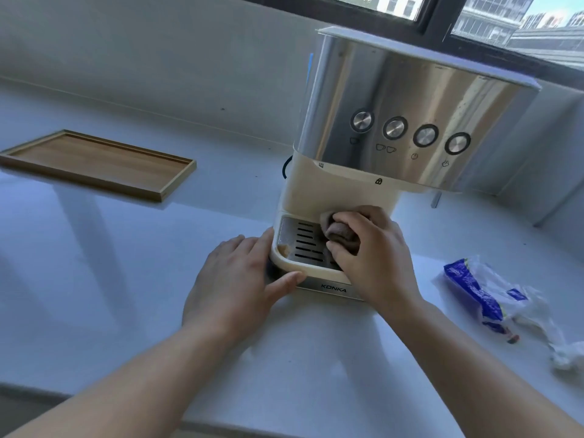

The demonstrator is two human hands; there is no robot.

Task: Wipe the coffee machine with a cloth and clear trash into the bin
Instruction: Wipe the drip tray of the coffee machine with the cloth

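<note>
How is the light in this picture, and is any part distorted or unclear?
Head view: daylight enters from the window; the coffee machine shows bright streaks on its steel front; wide-angle bending tilts the counter; the wrapper looks slightly soft.

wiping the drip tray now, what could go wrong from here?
1. The right hand rubs the cloth on the slotted grate. The grate might lift or shift; only the left hand braces the tray's corner.
2. The brown residue at the tray's front left corner lies beside the cloth and could be missed or smeared.
3. The blue and white wrapper lies on the counter, easily forgotten; no bin is in view.
</note>
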